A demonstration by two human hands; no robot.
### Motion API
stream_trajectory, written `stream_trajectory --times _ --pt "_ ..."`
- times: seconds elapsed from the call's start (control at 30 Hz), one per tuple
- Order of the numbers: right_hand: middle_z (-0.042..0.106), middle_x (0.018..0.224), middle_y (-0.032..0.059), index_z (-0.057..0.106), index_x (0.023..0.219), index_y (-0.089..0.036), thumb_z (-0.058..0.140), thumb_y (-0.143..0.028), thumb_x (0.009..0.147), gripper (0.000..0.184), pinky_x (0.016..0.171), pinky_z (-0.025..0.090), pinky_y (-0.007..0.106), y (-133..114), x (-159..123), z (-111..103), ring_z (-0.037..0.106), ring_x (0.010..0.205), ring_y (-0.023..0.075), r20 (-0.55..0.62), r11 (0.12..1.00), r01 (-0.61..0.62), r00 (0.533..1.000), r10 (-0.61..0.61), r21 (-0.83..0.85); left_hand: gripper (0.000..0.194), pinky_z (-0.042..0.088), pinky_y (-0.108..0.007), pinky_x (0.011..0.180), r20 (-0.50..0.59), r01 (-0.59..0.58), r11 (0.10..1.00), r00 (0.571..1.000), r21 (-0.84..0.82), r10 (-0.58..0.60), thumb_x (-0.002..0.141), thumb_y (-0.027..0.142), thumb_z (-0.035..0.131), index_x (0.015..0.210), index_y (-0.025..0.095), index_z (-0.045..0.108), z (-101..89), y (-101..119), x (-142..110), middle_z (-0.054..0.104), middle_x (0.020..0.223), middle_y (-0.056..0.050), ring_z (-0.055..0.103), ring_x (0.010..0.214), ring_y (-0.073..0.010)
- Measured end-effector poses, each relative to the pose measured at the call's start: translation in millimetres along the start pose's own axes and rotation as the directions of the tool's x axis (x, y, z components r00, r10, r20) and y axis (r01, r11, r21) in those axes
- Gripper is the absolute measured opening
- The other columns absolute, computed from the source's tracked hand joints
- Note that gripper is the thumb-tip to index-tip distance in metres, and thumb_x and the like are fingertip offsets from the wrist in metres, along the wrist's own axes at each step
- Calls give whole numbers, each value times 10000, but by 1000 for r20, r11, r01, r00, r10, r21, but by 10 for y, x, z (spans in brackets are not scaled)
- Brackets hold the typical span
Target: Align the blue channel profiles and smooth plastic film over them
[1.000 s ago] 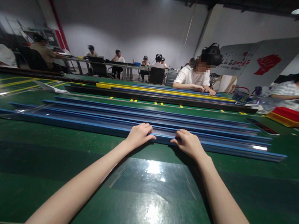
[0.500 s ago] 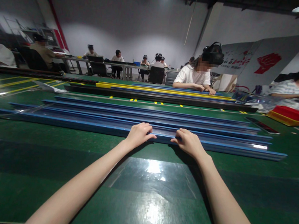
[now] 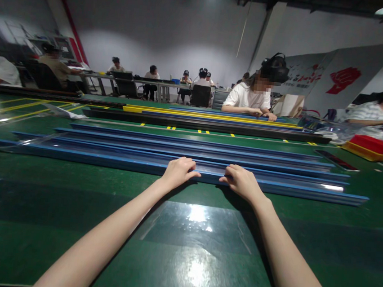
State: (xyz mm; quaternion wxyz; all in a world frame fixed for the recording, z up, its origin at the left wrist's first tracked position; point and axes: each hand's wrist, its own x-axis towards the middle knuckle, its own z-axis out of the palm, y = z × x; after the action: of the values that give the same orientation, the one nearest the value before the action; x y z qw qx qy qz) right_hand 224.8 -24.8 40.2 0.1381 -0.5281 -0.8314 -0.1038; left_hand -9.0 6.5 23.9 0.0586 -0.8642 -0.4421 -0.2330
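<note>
A long blue channel strip (image 3: 108,159) lies across the green table in front of me. My left hand (image 3: 179,171) grips its near wall just left of the middle, thumb on the front face and curled fingers over the top edge. A short way to the right, my right hand (image 3: 240,179) holds the same wall in a like manner. The fingertips of both hands are partly hidden behind the edge. Behind it lie more blue strips (image 3: 191,145), side by side. Clear film (image 3: 39,140) spans their left ends.
A clear plastic sheet (image 3: 200,228) lies flat on the near table (image 3: 152,270). Beyond the blue strips are a black strip (image 3: 206,126), a yellow strip (image 3: 214,117), a phone (image 3: 337,160) and a red tray (image 3: 372,145). A co-worker (image 3: 250,97) sits opposite; other people work further back.
</note>
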Motion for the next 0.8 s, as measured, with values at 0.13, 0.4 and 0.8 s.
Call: stream_trajectory --times 0.13,0.4,0.8 --pt "595 821 50 547 748 -193 522 -385 804 202 574 300 238 2 -4 14 542 763 163 2 1000 -25 1000 25 7 336 325 -226 592 9 66 997 998 -34 -66 761 514 552 699 184 542 13 10 -8 595 760 12 523 751 -138" --pt "569 733 39 488 703 -202 529 -502 757 308 611 348 253 131 8 119 504 724 176 -23 987 -59 998 63 152 337 331 -229 598 10 92 995 996 -47 -92 761 512 553 703 184 507 38 16 -20 588 778 12 530 766 -144" --pt "599 744 43 474 718 -209 490 -565 751 357 561 315 249 152 11 137 521 672 175 63 985 -147 988 141 92 334 334 -236 595 13 77 997 997 -32 -76 772 513 538 712 186 496 33 24 -18 593 783 9 536 762 -149"
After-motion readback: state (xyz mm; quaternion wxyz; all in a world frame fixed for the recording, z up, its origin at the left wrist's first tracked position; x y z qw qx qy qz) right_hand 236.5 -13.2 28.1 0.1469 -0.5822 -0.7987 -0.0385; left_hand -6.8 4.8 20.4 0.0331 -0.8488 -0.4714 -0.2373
